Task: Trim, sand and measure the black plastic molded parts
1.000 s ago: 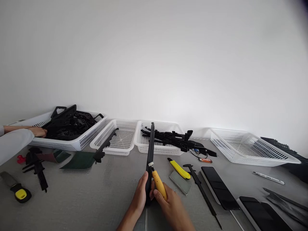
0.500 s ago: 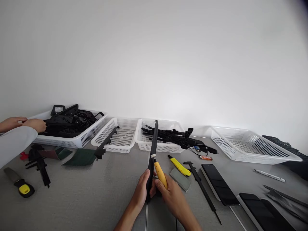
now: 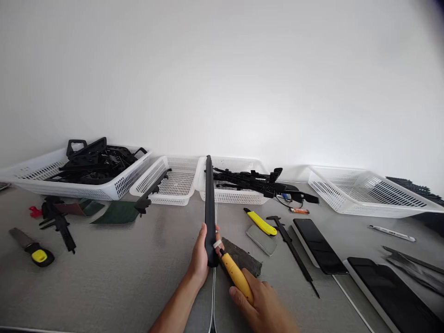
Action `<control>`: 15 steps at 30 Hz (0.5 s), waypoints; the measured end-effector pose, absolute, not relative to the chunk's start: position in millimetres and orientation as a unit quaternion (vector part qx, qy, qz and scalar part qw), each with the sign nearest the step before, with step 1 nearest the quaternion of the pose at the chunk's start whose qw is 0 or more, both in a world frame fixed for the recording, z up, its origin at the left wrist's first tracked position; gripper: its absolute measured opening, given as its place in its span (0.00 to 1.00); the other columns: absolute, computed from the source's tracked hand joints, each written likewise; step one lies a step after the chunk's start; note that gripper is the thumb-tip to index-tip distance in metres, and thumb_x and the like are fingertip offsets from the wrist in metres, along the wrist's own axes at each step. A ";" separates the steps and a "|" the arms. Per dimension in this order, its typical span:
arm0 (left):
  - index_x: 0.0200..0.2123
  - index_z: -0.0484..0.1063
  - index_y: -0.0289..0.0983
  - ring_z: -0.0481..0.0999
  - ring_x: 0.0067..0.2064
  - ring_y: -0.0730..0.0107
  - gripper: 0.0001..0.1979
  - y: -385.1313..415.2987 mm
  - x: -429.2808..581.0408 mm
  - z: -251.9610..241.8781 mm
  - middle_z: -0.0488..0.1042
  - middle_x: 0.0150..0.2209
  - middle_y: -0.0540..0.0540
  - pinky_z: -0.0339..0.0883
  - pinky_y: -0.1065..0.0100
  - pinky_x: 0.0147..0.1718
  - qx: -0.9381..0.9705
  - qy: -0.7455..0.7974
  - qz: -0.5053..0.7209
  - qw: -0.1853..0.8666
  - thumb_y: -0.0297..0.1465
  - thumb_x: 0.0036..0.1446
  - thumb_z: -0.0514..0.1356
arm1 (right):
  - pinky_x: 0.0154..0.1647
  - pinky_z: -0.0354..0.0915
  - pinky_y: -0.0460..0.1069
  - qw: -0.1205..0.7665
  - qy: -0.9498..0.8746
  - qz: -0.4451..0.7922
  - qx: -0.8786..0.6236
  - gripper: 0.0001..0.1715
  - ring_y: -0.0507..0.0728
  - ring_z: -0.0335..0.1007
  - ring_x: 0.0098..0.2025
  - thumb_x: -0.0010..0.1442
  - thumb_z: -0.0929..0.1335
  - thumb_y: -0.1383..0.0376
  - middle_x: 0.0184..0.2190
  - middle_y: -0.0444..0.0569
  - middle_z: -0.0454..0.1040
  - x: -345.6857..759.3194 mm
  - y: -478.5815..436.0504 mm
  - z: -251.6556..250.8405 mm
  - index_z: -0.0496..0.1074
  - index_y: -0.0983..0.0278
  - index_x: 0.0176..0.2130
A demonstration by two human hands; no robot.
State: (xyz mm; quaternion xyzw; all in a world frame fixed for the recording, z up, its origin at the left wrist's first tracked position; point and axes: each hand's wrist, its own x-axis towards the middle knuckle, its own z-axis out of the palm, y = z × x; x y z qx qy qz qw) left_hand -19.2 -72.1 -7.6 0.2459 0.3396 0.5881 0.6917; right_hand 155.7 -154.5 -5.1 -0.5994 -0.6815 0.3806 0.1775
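My left hand [image 3: 198, 259] is wrapped round the lower end of a long black plastic strip [image 3: 210, 199], which points away from me. In my right hand [image 3: 262, 303] is a yellow-handled tool [image 3: 237, 279] with a dark neck and a small white tip. That tip lies against the strip's right edge near its lower end, by my left fingertips. Under the tool lies a dark, worn flat piece [image 3: 244, 258] on the table. A grey flat block [image 3: 262, 239] and a yellow utility knife [image 3: 261, 223] rest just to the right.
Behind my hands stand white baskets: one with black strips [image 3: 239, 198], one with a single strip [image 3: 180, 200], and a heaped one [image 3: 116, 187]. Another basket [image 3: 374, 208] is at right. Calipers [image 3: 294, 254], a phone [image 3: 319, 245], green sandpaper [image 3: 116, 212] and a yellow-black tool [image 3: 38, 254] lie around.
The strip has swung left to stand nearly straight ahead. My right hand and the tool have moved down toward me, uncovering the dark flat piece. Another person's hands have left the heaped basket.
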 end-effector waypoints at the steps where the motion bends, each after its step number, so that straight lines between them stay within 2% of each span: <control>1: 0.39 0.75 0.38 0.63 0.22 0.75 0.33 -71.8 -19.1 -7.2 0.65 0.20 0.56 0.58 0.70 0.25 0.247 0.336 0.589 0.693 0.64 0.57 0.64 | 0.32 0.52 0.51 0.163 -0.685 0.380 -0.600 0.20 0.62 0.77 0.33 0.69 0.67 0.44 0.31 0.48 0.80 158.0 -157.8 -7.9 0.75 0.55 0.41; 6: 0.39 0.76 0.36 0.67 0.24 0.73 0.33 -71.8 -18.3 -3.0 0.71 0.23 0.52 0.60 0.69 0.25 0.258 0.330 0.574 0.704 0.63 0.55 0.67 | 0.32 0.50 0.50 0.115 -0.704 0.382 -0.587 0.24 0.63 0.79 0.35 0.72 0.65 0.42 0.35 0.52 0.83 168.3 -166.1 -19.5 0.75 0.58 0.48; 11: 0.54 0.78 0.34 0.68 0.24 0.74 0.34 -73.3 -18.2 -2.0 0.78 0.32 0.47 0.62 0.68 0.26 0.284 0.325 0.568 0.701 0.58 0.59 0.68 | 0.30 0.49 0.49 0.139 -0.702 0.400 -0.573 0.27 0.58 0.75 0.29 0.72 0.64 0.40 0.31 0.48 0.80 170.3 -168.2 -27.8 0.74 0.59 0.46; 15: 0.51 0.80 0.35 0.66 0.25 0.76 0.31 -77.0 -17.4 -5.7 0.75 0.34 0.48 0.60 0.68 0.28 0.296 0.293 0.556 0.719 0.58 0.62 0.65 | 0.30 0.50 0.49 0.169 -0.691 0.399 -0.578 0.31 0.58 0.74 0.30 0.71 0.63 0.37 0.30 0.49 0.79 164.8 -167.3 -33.4 0.75 0.60 0.48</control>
